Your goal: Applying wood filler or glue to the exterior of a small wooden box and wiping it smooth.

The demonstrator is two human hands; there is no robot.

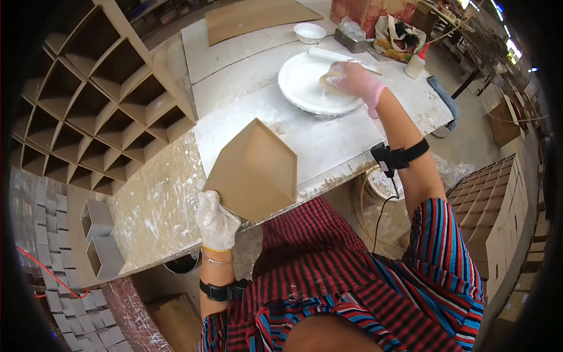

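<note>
My left hand (218,222), in a white knitted glove, grips the lower left edge of a shallow brown cardboard box (252,170). The box has angled sides and is held tilted at the table's near edge. In a thin pinkish glove, my right hand (352,81) is closed on a pale yellowish pad (331,83), perhaps a sponge. Hand and pad are over a round white basin (287,94) of white liquid, and a white drip hangs below the pad. A flat white strip (331,54) lies across the basin's far rim.
On the white-stained table (158,193) are a small white bowl (309,33), a brown sheet (258,20), a red-tipped bottle (415,64) and a cloth bag (399,38). A brown grid rack (99,94) rises at left. Two small grey boxes (105,255) sit near the left edge.
</note>
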